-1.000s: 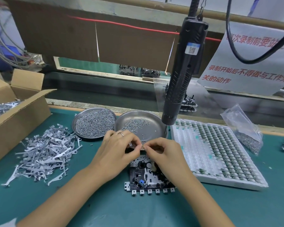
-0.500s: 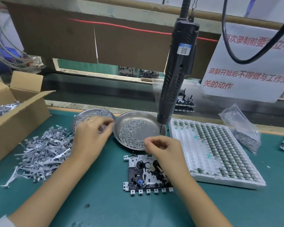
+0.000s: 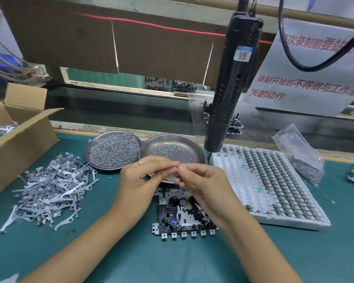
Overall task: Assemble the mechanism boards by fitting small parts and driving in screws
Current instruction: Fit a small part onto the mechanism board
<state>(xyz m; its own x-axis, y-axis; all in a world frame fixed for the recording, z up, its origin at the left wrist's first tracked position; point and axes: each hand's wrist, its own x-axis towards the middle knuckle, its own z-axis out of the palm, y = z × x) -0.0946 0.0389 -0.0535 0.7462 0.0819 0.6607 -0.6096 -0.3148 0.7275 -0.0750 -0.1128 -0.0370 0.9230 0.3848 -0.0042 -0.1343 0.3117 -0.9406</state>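
Fingertips of the left hand (image 3: 139, 184) and right hand (image 3: 200, 186) meet at frame centre, pinched together — whatever they hold is too blurred to tell. Just below lies the board (image 3: 178, 217); just above, the screw dish (image 3: 172, 146) — the screwdriver (image 3: 231, 86) hangs upper right.

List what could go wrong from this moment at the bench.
1. The left hand and right hand meet fingertip to fingertip above the mechanism board; whatever they pinch is too small to see, and if dropped it may fall into the board's parts.
2. The hanging screwdriver dangles just over the right dish of screws; a raised hand might knock it.
3. The loose lever pile could snag the left forearm.
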